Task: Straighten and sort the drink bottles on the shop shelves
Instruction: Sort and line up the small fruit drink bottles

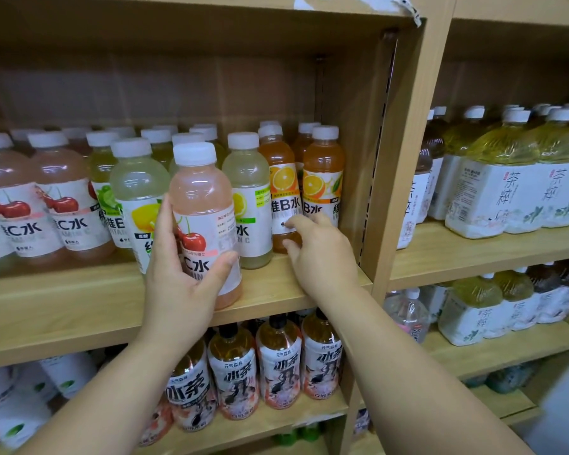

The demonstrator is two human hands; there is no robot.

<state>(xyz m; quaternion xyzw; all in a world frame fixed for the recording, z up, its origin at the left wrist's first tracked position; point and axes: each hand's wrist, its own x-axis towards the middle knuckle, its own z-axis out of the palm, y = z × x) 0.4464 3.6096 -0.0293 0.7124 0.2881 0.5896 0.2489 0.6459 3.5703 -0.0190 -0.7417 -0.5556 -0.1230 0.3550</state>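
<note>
Gripping a pink cherry bottle (203, 221) low on its label, the left hand (181, 277) is wrapping it with the thumb on the left side and a finger pressing the right, holding it upright at the front edge of the wooden shelf (63, 310). The right hand (319, 254) is reaching beside it with fingers loosely spread and grasping nothing, fingertips touching the front orange bottle (284, 188) at its label. All are clear plastic bottles, rounded at the shoulder, with white screw caps and glossy paper labels. Pale lemon bottles (248, 198) are crowding just behind the held one, more cherry bottles (63, 198) are standing to the left, and a second orange bottle (323, 178) is sitting against the shelf's side panel.
</note>
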